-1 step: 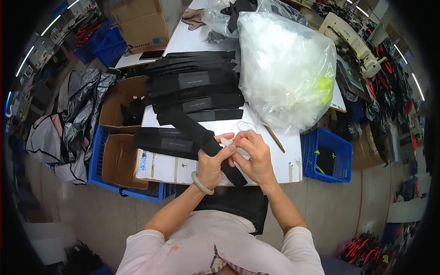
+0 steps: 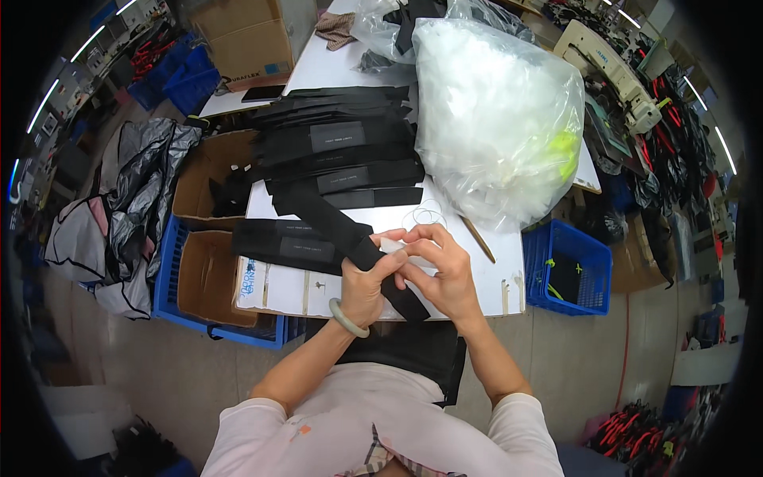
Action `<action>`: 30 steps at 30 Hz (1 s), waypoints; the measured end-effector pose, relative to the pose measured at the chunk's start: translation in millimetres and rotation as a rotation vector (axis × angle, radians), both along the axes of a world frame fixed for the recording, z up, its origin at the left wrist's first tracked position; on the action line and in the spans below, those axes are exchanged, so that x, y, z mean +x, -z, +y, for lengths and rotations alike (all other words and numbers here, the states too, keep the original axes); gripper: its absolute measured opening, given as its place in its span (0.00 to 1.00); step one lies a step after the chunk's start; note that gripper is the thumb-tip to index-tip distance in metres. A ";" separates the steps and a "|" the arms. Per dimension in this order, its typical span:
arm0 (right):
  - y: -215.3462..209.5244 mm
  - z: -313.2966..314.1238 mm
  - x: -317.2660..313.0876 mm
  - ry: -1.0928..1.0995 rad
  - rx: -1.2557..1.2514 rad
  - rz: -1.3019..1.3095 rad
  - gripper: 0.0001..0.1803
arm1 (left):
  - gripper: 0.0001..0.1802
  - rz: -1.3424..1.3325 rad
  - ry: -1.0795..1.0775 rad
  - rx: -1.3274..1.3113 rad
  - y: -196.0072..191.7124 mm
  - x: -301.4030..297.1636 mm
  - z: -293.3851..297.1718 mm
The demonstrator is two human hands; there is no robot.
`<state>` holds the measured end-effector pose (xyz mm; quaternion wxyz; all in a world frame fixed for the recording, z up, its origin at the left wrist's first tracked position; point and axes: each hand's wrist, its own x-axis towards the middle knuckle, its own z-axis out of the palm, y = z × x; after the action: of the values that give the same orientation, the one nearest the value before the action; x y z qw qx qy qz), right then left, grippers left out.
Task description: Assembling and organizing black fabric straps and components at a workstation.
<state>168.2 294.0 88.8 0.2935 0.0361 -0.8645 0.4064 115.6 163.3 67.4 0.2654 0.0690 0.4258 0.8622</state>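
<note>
Left hand (image 2: 364, 288) is gripping a black strip (image 2: 338, 225), thumb pressing on top, no gap showing. Right hand (image 2: 442, 270) is pinching a small white piece (image 2: 391, 246) just beside the left thumb, fingers bent nearly together (exact fingertip contact is partly hidden). Strip is running diagonally from the black stack (image 2: 338, 151) down to the white table's (image 2: 494, 292) near edge. Clear bag (image 2: 497, 119) with white contents is sitting beyond both hands, brown stick (image 2: 478, 240) lying near its base
</note>
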 end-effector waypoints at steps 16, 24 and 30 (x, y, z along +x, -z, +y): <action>3.0 -14.1 17.0 -0.034 -0.408 0.015 0.10 | 0.20 0.161 0.124 0.105 -2.3 -10.1 -19.8; 4.8 -17.9 11.7 0.068 -0.181 0.167 0.08 | 0.19 0.180 0.069 0.040 -1.3 -10.6 -17.2; 11.3 -27.1 12.6 0.071 -0.273 0.144 0.09 | 0.13 0.184 0.076 0.062 -6.1 -12.5 -17.0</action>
<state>180.8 266.9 77.6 0.3709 -0.0058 -0.7788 0.5058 103.1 146.3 73.5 0.2553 0.1723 0.4185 0.8544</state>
